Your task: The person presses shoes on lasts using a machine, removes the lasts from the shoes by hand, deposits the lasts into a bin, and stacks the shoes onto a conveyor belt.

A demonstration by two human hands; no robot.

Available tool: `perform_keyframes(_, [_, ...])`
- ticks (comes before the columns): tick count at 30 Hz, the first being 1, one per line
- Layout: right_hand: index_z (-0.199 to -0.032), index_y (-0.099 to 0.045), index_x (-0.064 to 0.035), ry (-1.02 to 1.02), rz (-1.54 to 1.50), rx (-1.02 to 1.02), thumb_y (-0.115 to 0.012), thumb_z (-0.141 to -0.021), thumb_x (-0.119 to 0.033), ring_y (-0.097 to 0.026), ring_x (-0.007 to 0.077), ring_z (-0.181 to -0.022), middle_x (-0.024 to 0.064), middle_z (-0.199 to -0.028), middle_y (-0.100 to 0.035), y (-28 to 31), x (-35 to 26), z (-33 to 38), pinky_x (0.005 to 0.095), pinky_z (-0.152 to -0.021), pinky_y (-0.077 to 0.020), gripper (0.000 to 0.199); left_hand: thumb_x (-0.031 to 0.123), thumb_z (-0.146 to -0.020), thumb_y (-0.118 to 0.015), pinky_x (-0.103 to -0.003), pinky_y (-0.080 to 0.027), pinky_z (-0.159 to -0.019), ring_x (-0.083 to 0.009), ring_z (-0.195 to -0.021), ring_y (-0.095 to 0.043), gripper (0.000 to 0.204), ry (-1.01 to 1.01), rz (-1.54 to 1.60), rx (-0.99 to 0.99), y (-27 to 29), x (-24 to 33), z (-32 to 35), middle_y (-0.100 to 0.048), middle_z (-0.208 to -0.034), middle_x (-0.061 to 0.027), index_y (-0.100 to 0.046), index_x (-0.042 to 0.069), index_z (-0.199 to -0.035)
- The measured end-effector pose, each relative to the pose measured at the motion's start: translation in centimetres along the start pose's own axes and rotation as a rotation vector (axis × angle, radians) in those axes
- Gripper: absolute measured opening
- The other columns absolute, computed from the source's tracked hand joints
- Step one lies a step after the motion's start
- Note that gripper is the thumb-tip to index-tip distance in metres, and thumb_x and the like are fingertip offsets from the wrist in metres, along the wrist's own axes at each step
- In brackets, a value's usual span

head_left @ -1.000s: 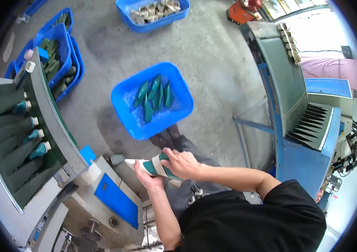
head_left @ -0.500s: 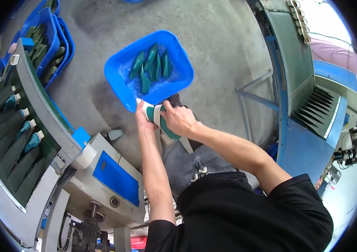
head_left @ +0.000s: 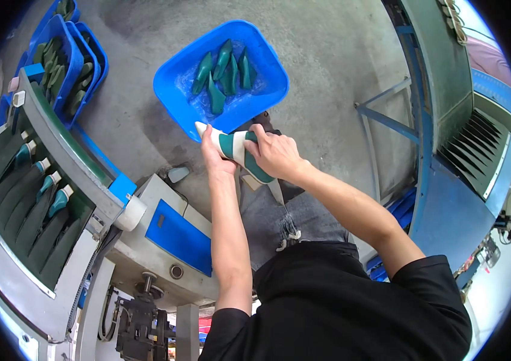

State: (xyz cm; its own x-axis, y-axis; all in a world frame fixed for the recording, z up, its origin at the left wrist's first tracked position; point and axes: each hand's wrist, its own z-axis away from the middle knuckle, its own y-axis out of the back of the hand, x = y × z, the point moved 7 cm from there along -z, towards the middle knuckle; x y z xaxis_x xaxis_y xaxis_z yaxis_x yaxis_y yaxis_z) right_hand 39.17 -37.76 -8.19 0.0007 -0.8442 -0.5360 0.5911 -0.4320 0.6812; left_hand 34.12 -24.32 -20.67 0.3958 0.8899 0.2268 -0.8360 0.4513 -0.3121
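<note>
In front of my lap I hold a green shoe last (head_left: 252, 165) fitted with a white shoe upper, which has a pointed toe and a white strap (head_left: 239, 148) across the middle. My left hand (head_left: 219, 154) is closed around the toe end from the left side. From the right, my right hand (head_left: 274, 155) grips the last beside the strap, its fingers bent over the top. Just beyond the toe stands a blue plastic bin (head_left: 170, 90) with several bare green lasts (head_left: 215, 96) lying in it.
To my left, a curved machine has dark strip flaps (head_left: 30, 222) with lasts poking through. Blue tubs (head_left: 75, 60) of green lasts stand behind it. A grey machine cabinet with a blue panel (head_left: 180, 236) is near my left arm. At right stands a blue-framed machine (head_left: 457, 186) with flaps.
My view has shifted, so the bin sits higher and the right-hand machine farther right. Both hands stay on the last; the right hand's fingers have shifted slightly by the strap.
</note>
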Motion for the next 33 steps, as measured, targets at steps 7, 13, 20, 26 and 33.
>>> perform_keyframes(7, [-0.103,-0.048,-0.0036,0.011,0.070,-0.055,-0.047,-0.100,-0.034,-0.066,0.0420,-0.066,0.0235,-0.070,-0.066,-2.8,-0.4,-0.5,0.0523,-0.061,-0.0512,0.031,0.051,-0.089,-0.059,-0.047,-0.052,-0.087,-0.0286,-0.101,-0.063,0.052,-0.064,0.028,0.022,1.6,1.5,1.3,-0.062,-0.112,-0.0087,-0.052,0.013,-0.124])
perform_keyframes(13, [-0.103,-0.047,0.0006,-0.012,0.086,-0.133,-0.039,-0.102,-0.037,-0.066,0.0452,-0.070,0.0274,-0.074,-0.066,-5.4,-1.9,-1.5,0.0512,-0.064,-0.0530,0.039,0.054,-0.088,-0.058,-0.051,-0.051,-0.089,-0.0325,-0.103,-0.063,0.057,-0.005,0.156,0.042,5.0,0.8,1.0,-0.062,-0.116,-0.0105,-0.052,0.013,-0.127])
perform_keyframes(20, [-0.102,-0.045,0.0019,-0.023,0.107,-0.222,-0.043,-0.101,-0.034,-0.065,0.0490,-0.075,0.0311,-0.077,-0.065,-5.9,-3.4,0.1,0.0560,-0.069,-0.0516,0.036,0.056,-0.081,-0.065,-0.054,-0.053,-0.084,-0.0351,-0.097,-0.065,0.058,0.185,0.185,0.098,7.7,-1.4,0.7,-0.064,-0.108,-0.0135,-0.054,0.013,-0.118])
perform_keyframes(26, [-0.100,-0.046,0.0019,-0.061,0.231,-0.195,-0.043,-0.100,-0.029,-0.067,0.0453,-0.074,0.0269,-0.078,-0.067,-3.8,-1.5,1.4,0.0506,-0.067,-0.0545,0.031,0.060,-0.082,-0.061,-0.052,-0.055,-0.082,-0.0365,-0.091,-0.066,0.057,0.256,0.165,-0.004,5.3,-5.4,-0.9,-0.066,-0.099,-0.0169,-0.058,0.011,-0.111])
perform_keyframes(33, [-0.105,-0.050,0.0013,-0.115,0.252,-0.344,-0.044,-0.100,-0.029,-0.064,0.0491,-0.084,0.0316,-0.087,-0.065,2.4,-1.6,8.3,0.0524,-0.073,-0.0520,0.032,0.049,-0.087,-0.058,-0.050,-0.053,-0.068,-0.0311,-0.079,-0.064,0.045,-0.348,0.178,0.082,12.2,3.4,-3.4,-0.065,-0.093,-0.0136,-0.058,0.009,-0.108])
